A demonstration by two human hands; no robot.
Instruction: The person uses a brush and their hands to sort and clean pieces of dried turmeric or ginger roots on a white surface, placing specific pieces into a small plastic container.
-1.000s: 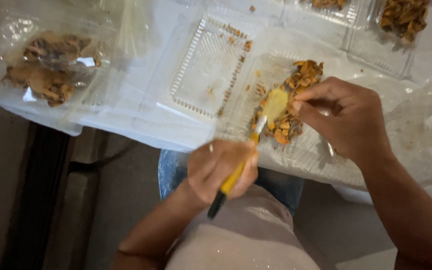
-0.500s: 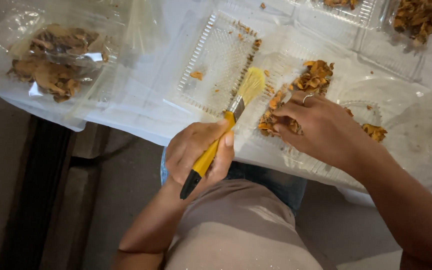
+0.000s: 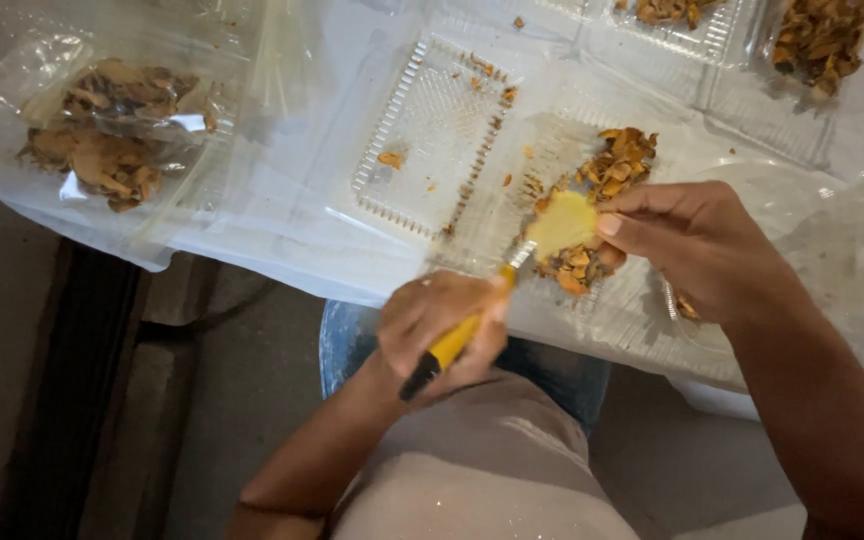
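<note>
My left hand (image 3: 442, 330) grips a yellow-handled brush (image 3: 452, 342) with pale bristles (image 3: 562, 222). The bristles lie over a pile of orange-brown dried pieces (image 3: 607, 175) in the right half of an open clear plastic clamshell tray (image 3: 422, 130). My right hand (image 3: 697, 245) rests on that pile just right of the bristles, fingers pinched on a piece; which piece is hidden by the blurred bristles. The tray's left half holds only a few crumbs.
A clear plastic bag of brown dried pieces (image 3: 102, 140) lies at the far left on the white-covered table (image 3: 282, 240). More clear trays with dried pieces (image 3: 817, 40) sit at the top right. Crumpled clear plastic (image 3: 852, 250) lies right of my hand.
The brush swung from the tray's middle back down to the pile beside my right hand's fingers. My right hand stayed on the pile.
</note>
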